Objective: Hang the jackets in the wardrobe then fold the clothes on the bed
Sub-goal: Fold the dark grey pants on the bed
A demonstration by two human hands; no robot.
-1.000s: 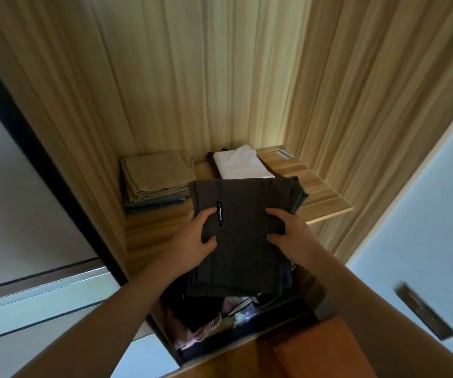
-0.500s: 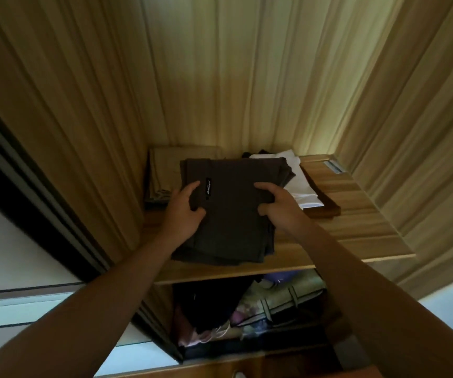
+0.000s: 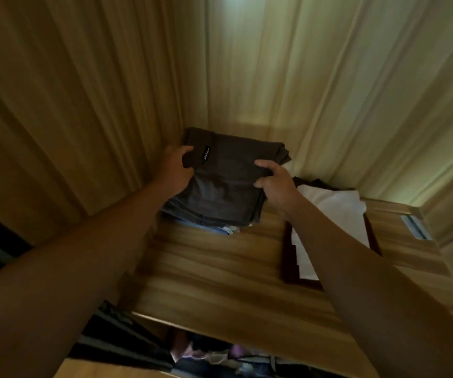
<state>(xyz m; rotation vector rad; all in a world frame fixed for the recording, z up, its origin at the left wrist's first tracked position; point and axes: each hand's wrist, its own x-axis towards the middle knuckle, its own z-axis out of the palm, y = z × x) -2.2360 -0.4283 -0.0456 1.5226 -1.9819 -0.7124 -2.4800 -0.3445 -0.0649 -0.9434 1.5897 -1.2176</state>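
Pushed deeper since a moment ago, the folded dark garment (image 3: 228,184) now sits on a stack at the wardrobe shelf (image 3: 219,271) back-left corner, left hand (image 3: 176,170) and right hand (image 3: 277,184) fingers curled around its sides, beside a white garment (image 3: 337,214).

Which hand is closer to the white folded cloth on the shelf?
Right. The right hand grips the dark folded garment at its edge beside the white folded cloth; the left hand grips the opposite edge, farther off.
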